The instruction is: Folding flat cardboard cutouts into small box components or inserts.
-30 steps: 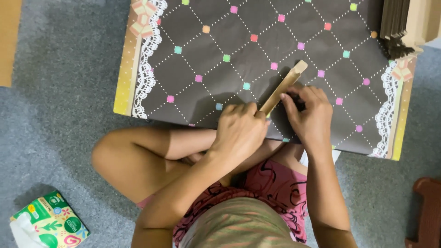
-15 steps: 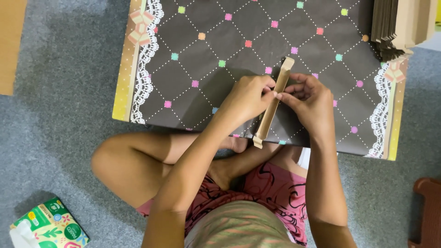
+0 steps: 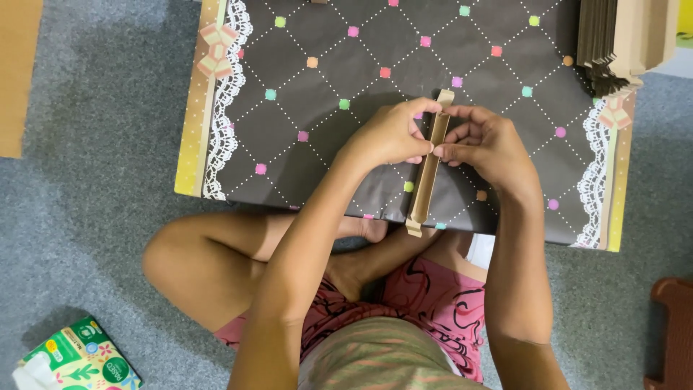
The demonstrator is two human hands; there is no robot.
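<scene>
A long narrow brown cardboard strip (image 3: pixel 426 180) stands almost upright in the view, folded lengthwise, over a low table. My left hand (image 3: pixel 390 135) pinches its upper part from the left. My right hand (image 3: pixel 487 144) pinches the same part from the right, fingertips meeting at the strip. The strip's lower end reaches past the table's near edge, above my crossed legs.
The table (image 3: pixel 303 87) is covered by a dark sheet with a coloured-dot diamond pattern and lace edging. A stack of brown cardboard pieces (image 3: pixel 621 43) sits at its far right corner. A green tissue pack (image 3: pixel 76 357) lies on the grey carpet at lower left. A brown wooden object (image 3: pixel 675 325) is at right.
The strip has turned from a diagonal tilt to nearly vertical, and both hands have moved up along it and away from my body.
</scene>
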